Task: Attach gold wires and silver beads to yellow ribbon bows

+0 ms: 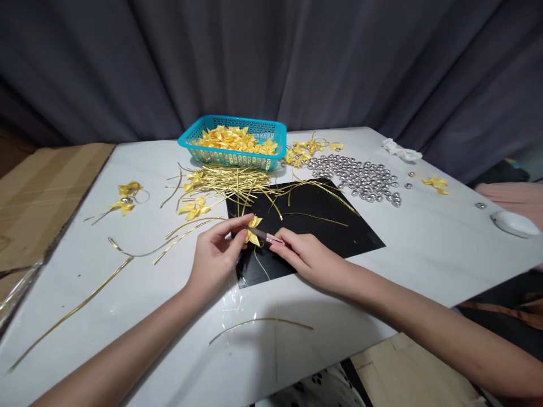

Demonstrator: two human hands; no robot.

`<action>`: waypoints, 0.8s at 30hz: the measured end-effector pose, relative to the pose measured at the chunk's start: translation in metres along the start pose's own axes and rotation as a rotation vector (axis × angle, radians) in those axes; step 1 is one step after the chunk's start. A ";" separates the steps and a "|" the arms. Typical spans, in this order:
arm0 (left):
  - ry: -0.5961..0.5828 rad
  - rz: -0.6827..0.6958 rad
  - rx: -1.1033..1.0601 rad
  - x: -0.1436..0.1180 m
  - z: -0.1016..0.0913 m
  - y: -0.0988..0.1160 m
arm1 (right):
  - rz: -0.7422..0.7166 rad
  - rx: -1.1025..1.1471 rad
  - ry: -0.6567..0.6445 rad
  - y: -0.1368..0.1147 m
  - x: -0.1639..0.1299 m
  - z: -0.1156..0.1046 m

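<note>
Dark grey curtains hang behind a white table (424,249) with a black mat (322,226) at its middle. Over the mat's near edge the left hand (214,254) pinches a small yellow ribbon bow (253,229) between thumb and fingertips, while the right hand (307,257) grips a thin pink-handled tool (265,236) whose tip meets the bow. A gold wire tie (262,265) trails beneath. Judging by the layout, little is finished: a few tied bows (123,198) lie at left, while a heap of gold wire ties (229,181) and silver bells (360,178) waits. The turquoise basket (229,158) behind is full of loose yellow bows (235,139)
</note>
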State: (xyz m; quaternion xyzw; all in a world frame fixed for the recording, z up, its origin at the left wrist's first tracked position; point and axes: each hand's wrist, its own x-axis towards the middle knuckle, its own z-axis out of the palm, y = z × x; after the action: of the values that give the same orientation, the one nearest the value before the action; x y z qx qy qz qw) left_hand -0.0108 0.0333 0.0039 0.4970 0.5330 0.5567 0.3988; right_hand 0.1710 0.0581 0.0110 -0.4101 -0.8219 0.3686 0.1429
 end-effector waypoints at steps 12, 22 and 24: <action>-0.027 0.003 0.035 0.000 0.000 -0.001 | 0.000 0.013 -0.014 -0.001 -0.002 -0.001; -0.049 0.007 0.059 0.000 -0.001 0.000 | 0.008 -0.009 -0.034 -0.002 -0.003 -0.003; -0.045 0.004 0.061 0.000 0.000 0.001 | -0.001 -0.016 -0.031 -0.002 -0.003 -0.005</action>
State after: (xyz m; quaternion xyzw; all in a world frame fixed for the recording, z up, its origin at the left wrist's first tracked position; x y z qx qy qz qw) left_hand -0.0113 0.0336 0.0048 0.5224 0.5398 0.5294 0.3943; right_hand 0.1744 0.0572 0.0157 -0.4052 -0.8271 0.3682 0.1269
